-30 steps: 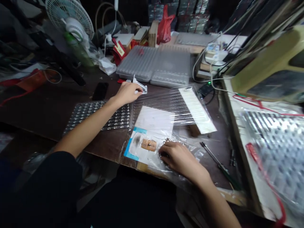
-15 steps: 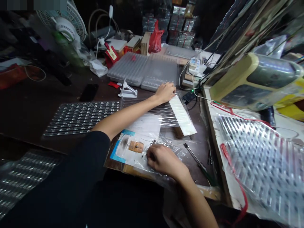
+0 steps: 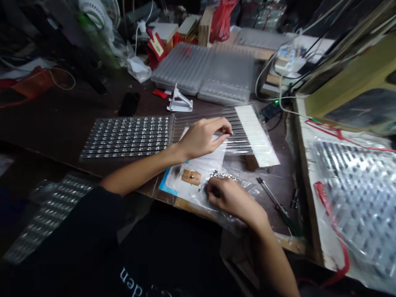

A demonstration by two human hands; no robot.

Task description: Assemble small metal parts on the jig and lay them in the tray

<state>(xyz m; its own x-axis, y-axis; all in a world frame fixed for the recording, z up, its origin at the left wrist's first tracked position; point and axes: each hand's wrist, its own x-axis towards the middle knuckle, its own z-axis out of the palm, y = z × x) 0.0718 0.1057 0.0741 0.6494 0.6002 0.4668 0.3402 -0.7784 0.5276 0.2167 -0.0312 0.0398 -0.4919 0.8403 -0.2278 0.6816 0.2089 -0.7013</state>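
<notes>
My left hand [image 3: 206, 137] is over the clear ribbed tray [image 3: 236, 142], thumb and forefinger pinched on a small dark part [image 3: 231, 133]. A white strip [image 3: 256, 134] lies across the tray's right side. My right hand [image 3: 230, 196] is curled low beside a pile of small metal parts [image 3: 221, 176] on a clear plastic sheet; what its fingers hold, if anything, is hidden. Left of that hand, a small wooden block [image 3: 191, 177] rests on white paper with blue tape [image 3: 167, 187]. A filled tray [image 3: 126, 136] with rows of shiny parts lies further left.
A screwdriver [image 3: 278, 206] lies at the right of the table. Beyond the trays stand a white stand [image 3: 180, 103], a black phone [image 3: 129, 104] and stacked clear trays [image 3: 182, 66]. Another filled tray [image 3: 355, 198] rests on the right-hand ledge, with a red strap [image 3: 332, 222].
My left hand has come back from the tray's far edge toward me, and a small dark part now shows in its fingertips. The view has shifted; my right hand stays by the metal parts.
</notes>
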